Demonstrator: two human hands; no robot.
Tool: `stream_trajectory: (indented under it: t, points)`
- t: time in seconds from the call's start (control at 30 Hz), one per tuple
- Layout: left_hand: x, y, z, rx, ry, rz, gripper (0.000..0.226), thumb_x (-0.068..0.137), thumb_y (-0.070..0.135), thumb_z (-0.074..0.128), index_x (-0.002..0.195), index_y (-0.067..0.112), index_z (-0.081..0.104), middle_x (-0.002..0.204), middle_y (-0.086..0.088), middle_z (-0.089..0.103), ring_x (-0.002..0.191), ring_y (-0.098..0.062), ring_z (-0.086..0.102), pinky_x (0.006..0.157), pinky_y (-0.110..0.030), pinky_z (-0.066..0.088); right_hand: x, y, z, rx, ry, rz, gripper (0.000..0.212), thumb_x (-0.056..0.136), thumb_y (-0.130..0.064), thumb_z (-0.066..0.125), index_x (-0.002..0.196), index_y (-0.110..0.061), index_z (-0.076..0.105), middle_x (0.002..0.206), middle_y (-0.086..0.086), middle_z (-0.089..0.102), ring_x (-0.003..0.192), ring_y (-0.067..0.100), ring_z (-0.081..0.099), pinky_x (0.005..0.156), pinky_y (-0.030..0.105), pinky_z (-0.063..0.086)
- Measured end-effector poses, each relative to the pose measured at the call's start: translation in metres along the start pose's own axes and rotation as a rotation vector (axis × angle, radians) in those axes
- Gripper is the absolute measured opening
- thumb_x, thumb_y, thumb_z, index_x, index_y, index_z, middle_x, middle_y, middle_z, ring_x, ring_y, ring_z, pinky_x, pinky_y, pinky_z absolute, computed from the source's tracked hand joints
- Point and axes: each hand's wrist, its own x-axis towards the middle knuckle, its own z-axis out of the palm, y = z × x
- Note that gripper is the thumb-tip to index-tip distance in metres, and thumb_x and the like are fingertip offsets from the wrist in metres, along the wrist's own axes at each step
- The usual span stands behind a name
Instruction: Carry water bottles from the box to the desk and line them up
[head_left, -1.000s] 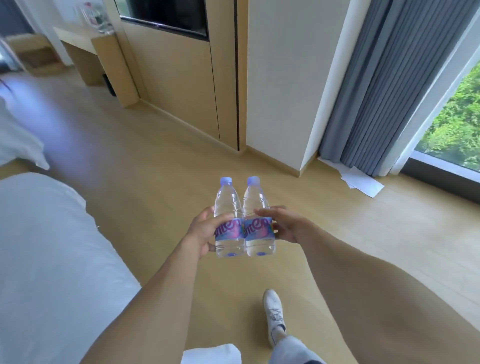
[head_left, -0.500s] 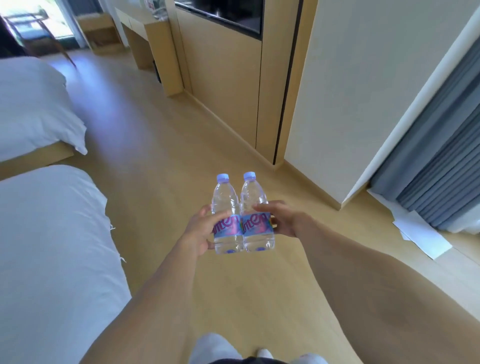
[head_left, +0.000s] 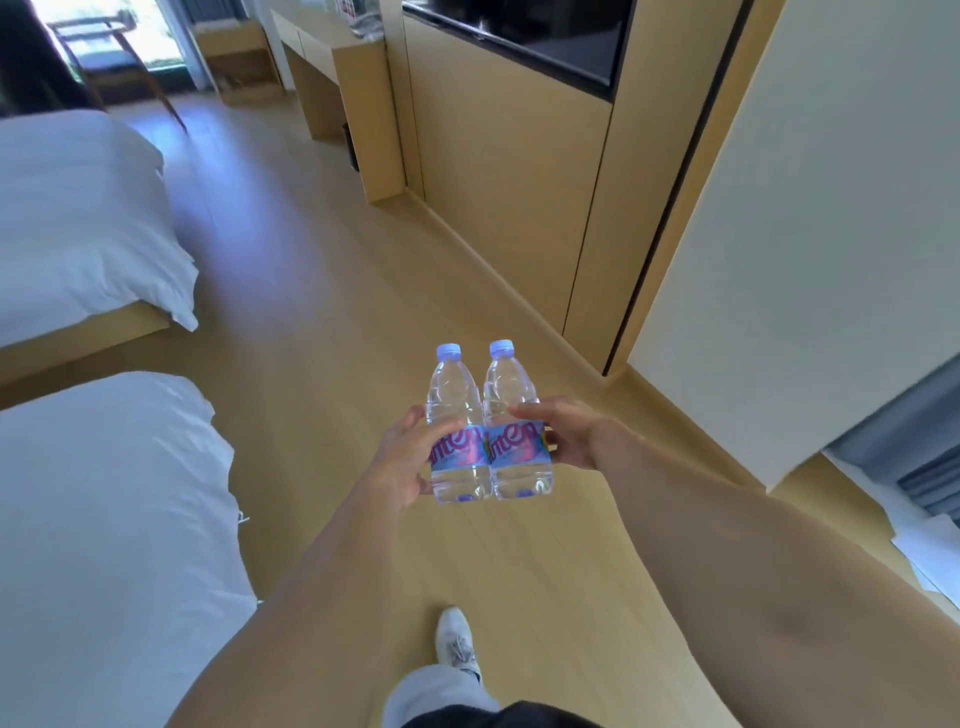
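Water bottles, two of them, are held upright side by side and touching in front of the person's body, above the wooden floor (head_left: 332, 322). The left bottle (head_left: 457, 441) sits in the grip of the left hand (head_left: 402, 465), whose thumb curls across the purple label and whose fingers wrap behind. The right bottle (head_left: 517, 436) is in the grip of the right hand (head_left: 563, 434), the thumb laid over the shoulder just above the label, the fingers round the far side. Both caps point up and both look full and sealed.

This single head view shows a hotel-style room: two beds with white bedding (head_left: 93, 218) on the left, a wall of light wood panels (head_left: 509, 171) on the right, and one white shoe (head_left: 456, 642) stepping forward at the bottom. The bench (head_left: 332, 49) stands at the far end of the panel wall, well apart from the bottles, with something clear on its top that is too small to identify. No box is in view.

The step in hand looks like the carry, mid-walk. The next move likely calls for crossing the floor to the bench, keeping both bottles upright, then setting them down in line.
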Motion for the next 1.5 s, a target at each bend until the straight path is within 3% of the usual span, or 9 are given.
stream_trajectory:
  t: [0.2,0.33,0.47,0.77,0.97,1.2,1.33,1.5]
  points:
    - [0.085,0.091,-0.045,0.008,0.007,0.021,0.031,0.065,0.026,0.089,0.089,0.033,0.072,0.083,-0.001,0.077,0.071,-0.02,0.076,0.063,-0.055,0.059,0.088,-0.084,0.044,0.021,0.001,0.001,0.03,0.082,-0.02,0.08,0.106,-0.006,0.07,0.1,0.013,0.072,0.085,0.024,0.068,0.072,0.037,0.058]
    - [0.134,0.132,-0.067,-0.02,0.015,0.023,0.031,0.073,0.02,0.084,0.099,0.028,0.069,0.079,0.0,0.076,0.068,-0.019,0.075,0.06,-0.051,0.059,0.143,-0.129,0.065,-0.003,-0.03,-0.005,0.028,0.081,-0.021,0.08,0.104,-0.007,0.071,0.097,0.011,0.072,0.084,0.023,0.068,0.071,0.035,0.058]
    - [0.185,0.165,-0.089,-0.05,0.03,0.031,0.029,0.075,0.02,0.082,0.098,0.028,0.067,0.076,0.003,0.074,0.065,-0.017,0.074,0.058,-0.045,0.057,0.203,-0.166,0.083,-0.032,-0.071,0.006,0.03,0.081,-0.021,0.081,0.107,-0.008,0.071,0.098,0.01,0.073,0.085,0.024,0.068,0.072,0.035,0.058]
    - [0.322,0.258,-0.138,-0.088,0.148,0.046,0.036,0.074,0.02,0.083,0.106,0.025,0.067,0.081,0.001,0.075,0.068,-0.018,0.074,0.06,-0.049,0.058,0.366,-0.274,0.125,-0.098,-0.202,-0.01,0.016,0.086,-0.02,0.075,0.098,-0.011,0.068,0.085,0.006,0.071,0.075,0.02,0.067,0.067,0.031,0.057]
    - [0.402,0.342,-0.164,-0.142,0.223,0.065,0.032,0.076,0.018,0.081,0.104,0.026,0.068,0.083,-0.002,0.075,0.069,-0.019,0.074,0.061,-0.046,0.058,0.461,-0.366,0.158,-0.137,-0.294,-0.005,0.027,0.09,-0.018,0.07,0.114,-0.007,0.062,0.089,0.009,0.066,0.076,0.02,0.063,0.07,0.031,0.055]
    - [0.47,0.409,-0.2,-0.15,0.251,0.089,0.038,0.082,0.016,0.079,0.116,0.022,0.065,0.087,-0.003,0.073,0.069,-0.016,0.073,0.056,-0.041,0.058,0.544,-0.437,0.192,-0.178,-0.344,-0.001,0.018,0.09,-0.021,0.07,0.102,-0.01,0.064,0.085,0.006,0.067,0.075,0.019,0.065,0.069,0.031,0.056]
    - [0.515,0.438,-0.225,-0.155,0.243,0.088,0.04,0.082,0.017,0.079,0.118,0.022,0.063,0.094,-0.006,0.073,0.08,-0.02,0.072,0.065,-0.047,0.059,0.593,-0.468,0.215,-0.209,-0.337,0.007,0.017,0.089,-0.022,0.071,0.1,-0.011,0.065,0.084,0.006,0.069,0.074,0.019,0.066,0.068,0.031,0.056]
    - [0.584,0.48,-0.271,-0.154,0.226,0.09,0.032,0.082,0.018,0.08,0.11,0.024,0.064,0.102,-0.007,0.072,0.093,-0.025,0.07,0.085,-0.066,0.053,0.661,-0.512,0.258,-0.232,-0.311,0.016,0.019,0.088,-0.023,0.073,0.101,-0.012,0.065,0.082,0.005,0.069,0.071,0.018,0.067,0.06,0.027,0.056]
